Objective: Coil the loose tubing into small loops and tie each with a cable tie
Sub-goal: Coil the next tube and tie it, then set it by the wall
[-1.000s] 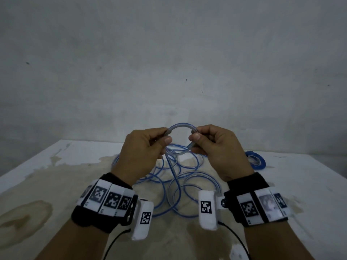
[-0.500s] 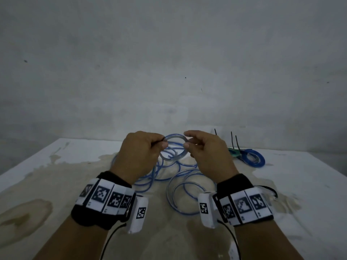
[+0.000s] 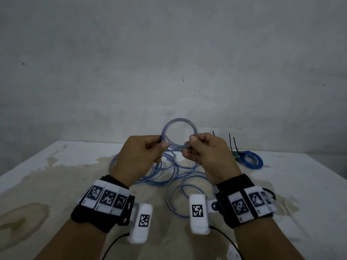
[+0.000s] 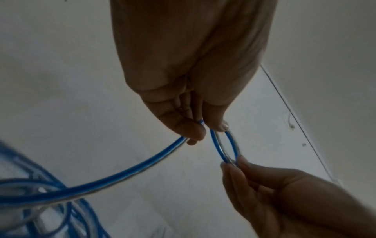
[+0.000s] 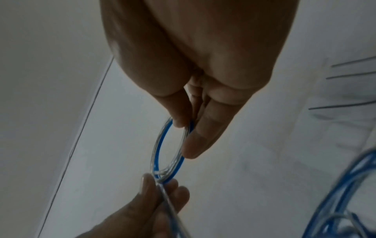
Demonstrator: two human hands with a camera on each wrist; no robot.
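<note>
Left hand (image 3: 139, 156) was raised above the counter (image 3: 47, 166), thumb and fingers curled and pinching the left side of a small coil (image 3: 179, 133) of clear-and-blue tubing; in the left wrist view the thumb and fingertips (image 4: 193, 130) closed on the strands where the loose run left the coil. That loose tubing (image 3: 159, 173) trailed down from the left hand into a tangle of wide loops lying on the stained white counter between and beyond the two wrists, some loops overlapping. The coil stood roughly upright in the air between the hands, a few turns stacked together, its top arc above both sets of knuckles. Right hand (image 3: 208, 156) gripped the coil's right side, thumb and forefinger pinched on the turns, other fingers curled under; the right wrist view showed the fingertips (image 5: 189, 145) pressing the strands flat together. Both wrists wore black bands with white marker tags and a white camera block each, cables hanging below. Farther right, on the counter near the back edge, lay a finished blue coil (image 3: 251, 161), flat, with black cable ties (image 3: 233, 145) sticking up from its left side, tails upright; a green bit sat at their base, too small to tell what. Grey wall behind.
</note>
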